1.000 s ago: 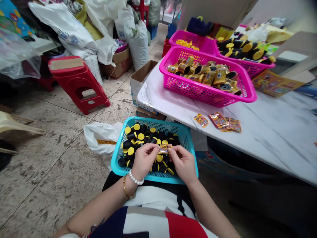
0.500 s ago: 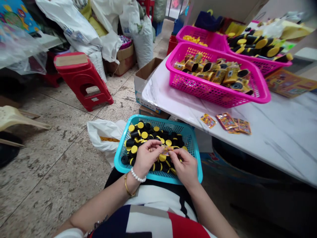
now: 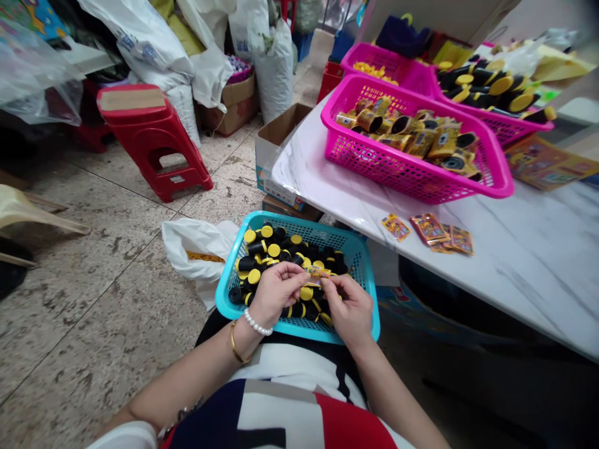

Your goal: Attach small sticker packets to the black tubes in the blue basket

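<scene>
Between my two hands is a small orange printed sticker sheet or label (image 3: 316, 274), stretched out over the basket. My left hand (image 3: 279, 292) pinches its left end between thumb and fingers. The right end is pinched by my right hand (image 3: 349, 305). Below them lies a turquoise plastic basket (image 3: 228, 274) filled with black cylinders with yellow caps (image 3: 254, 276), resting on my lap. Whether the label touches one of the cylinders is hard to make out.
On the marble-patterned table (image 3: 355, 193) stands a pink basket (image 3: 407, 165) of label-wrapped cylinders. Near the table edge lie flat orange label stacks (image 3: 429, 228). Behind is another pink basket (image 3: 519, 120) with black-and-yellow pieces. A red stool (image 3: 154, 137) and white bag (image 3: 187, 240) are at left.
The label between my hands now shows flatter and more of its face. Both hands stay almost in place; the view has shifted slightly.
</scene>
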{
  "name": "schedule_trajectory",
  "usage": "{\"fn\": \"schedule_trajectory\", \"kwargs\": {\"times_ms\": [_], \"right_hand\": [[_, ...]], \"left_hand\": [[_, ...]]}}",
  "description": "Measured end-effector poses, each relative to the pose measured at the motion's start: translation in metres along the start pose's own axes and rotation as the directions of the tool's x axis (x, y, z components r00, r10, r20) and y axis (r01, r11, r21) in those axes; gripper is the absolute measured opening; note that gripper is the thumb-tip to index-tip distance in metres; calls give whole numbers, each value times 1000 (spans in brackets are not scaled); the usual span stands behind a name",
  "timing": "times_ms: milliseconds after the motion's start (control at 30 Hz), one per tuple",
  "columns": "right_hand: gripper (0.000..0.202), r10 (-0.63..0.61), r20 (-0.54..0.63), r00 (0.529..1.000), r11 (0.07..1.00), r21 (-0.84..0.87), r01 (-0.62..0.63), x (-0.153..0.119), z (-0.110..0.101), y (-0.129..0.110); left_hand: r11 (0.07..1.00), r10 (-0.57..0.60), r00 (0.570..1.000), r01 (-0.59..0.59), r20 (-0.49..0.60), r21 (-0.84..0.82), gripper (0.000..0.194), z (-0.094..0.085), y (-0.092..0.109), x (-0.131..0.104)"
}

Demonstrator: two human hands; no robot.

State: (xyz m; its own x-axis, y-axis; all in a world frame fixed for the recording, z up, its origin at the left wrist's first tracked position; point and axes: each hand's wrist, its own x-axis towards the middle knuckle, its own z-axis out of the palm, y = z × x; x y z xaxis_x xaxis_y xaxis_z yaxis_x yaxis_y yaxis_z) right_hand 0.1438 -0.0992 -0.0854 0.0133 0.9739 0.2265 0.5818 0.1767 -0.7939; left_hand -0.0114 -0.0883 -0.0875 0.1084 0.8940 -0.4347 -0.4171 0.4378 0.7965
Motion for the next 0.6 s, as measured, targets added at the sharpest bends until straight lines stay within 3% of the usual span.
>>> {"fn": "schedule_trajectory", "kwargs": {"times_ms": [133, 267, 400, 600], "right_hand": [[15, 9, 29, 1000, 1000, 29, -9, 3, -1, -1], [14, -5, 17, 1000, 999, 32, 4, 5, -4, -4], [13, -61, 38, 997, 998, -5, 62, 6, -3, -7], [15, -64, 37, 997, 996, -67, 66, 7, -2, -3]], "left_hand": [[999, 2, 1000, -2, 18, -33, 32, -1, 0, 0], [997, 35, 998, -38, -47, -69, 31, -2, -1, 1], [999, 38, 999, -39, -29, -19, 32, -2, -1, 0], [995, 101, 991, -99, -85, 25, 29, -1, 2, -1]]}}
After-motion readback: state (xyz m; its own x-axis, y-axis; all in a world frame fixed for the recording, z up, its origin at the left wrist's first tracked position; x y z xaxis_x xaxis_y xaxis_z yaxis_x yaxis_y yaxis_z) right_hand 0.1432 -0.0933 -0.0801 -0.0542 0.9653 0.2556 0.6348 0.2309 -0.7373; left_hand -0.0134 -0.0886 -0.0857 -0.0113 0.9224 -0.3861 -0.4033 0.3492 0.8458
